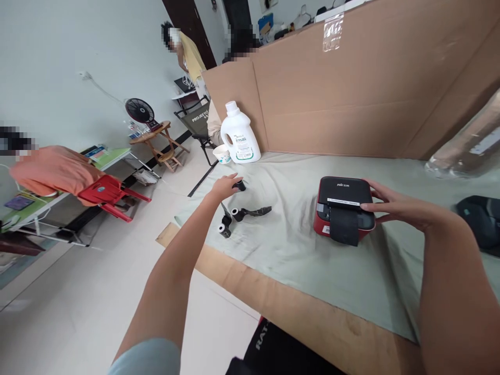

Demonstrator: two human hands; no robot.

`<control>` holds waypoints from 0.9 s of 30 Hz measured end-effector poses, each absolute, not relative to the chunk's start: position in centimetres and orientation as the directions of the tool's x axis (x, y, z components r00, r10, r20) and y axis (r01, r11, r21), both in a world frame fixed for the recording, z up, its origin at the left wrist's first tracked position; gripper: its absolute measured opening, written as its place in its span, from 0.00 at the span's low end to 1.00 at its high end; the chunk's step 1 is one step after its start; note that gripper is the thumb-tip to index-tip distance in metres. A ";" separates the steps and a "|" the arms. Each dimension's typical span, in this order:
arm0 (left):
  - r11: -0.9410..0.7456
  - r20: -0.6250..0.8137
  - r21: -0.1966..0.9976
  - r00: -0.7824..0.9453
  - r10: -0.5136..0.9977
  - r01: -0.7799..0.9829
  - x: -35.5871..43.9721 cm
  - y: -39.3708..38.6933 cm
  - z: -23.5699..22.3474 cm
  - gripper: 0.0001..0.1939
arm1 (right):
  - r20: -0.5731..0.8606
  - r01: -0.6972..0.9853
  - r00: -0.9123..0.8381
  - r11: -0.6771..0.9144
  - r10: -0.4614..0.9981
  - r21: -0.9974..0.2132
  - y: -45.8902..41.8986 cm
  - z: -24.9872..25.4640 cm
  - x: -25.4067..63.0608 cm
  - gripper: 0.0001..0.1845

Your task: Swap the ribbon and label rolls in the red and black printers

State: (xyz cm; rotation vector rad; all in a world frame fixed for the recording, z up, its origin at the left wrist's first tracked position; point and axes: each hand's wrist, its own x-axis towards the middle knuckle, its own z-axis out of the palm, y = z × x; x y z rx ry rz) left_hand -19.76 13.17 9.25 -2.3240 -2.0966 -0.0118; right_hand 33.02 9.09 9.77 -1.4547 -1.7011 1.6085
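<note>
Red-black printer (340, 190) flat, black strip (344, 226) hanging out front; black rolls (237, 214) leftward.

One printer (342, 194), one jug (242, 136) (at least three rolls (225, 231))

on cloth (289, 250): rolls (224, 230) left, printer (344, 191) right | jug (244, 140) behind rolls | cup (222, 154) left of jug | cardboard (351, 99) behind printer

Left arm (175, 260): pale blue-grey cloth sleeve (150, 357), short, curved hem; bare beyond sleeve, left hand (224, 187) ungloved. Right of sleeve: black cloth garment (292, 354), white capital lettering (262, 336), "RAT" legible. Right hand (398, 207) ungloved.
</note>
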 end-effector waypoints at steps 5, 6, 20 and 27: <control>-0.076 -0.041 -0.010 0.076 0.996 0.997 -19.0 15.9 7.8 0.22 | -0.379 0.416 -0.392 -0.206 0.838 -0.886 9.2 9.9 33.1 0.41; -0.061 -0.019 -0.007 0.061 0.998 0.998 -19.1 15.5 7.8 0.21 | -0.377 0.415 -0.389 -0.205 0.841 -0.886 9.2 9.9 33.1 0.42; 0.332 0.141 0.172 -0.357 0.923 0.927 -28.6 -0.2 8.3 0.24 | -0.349 0.385 -0.400 -0.190 0.848 -0.903 9.2 9.4 33.1 0.43; 0.399 0.135 0.190 -0.426 0.894 0.897 -29.8 -3.6 7.0 0.23 | -0.338 0.372 -0.418 -0.180 0.843 -0.911 8.9 9.7 33.0 0.42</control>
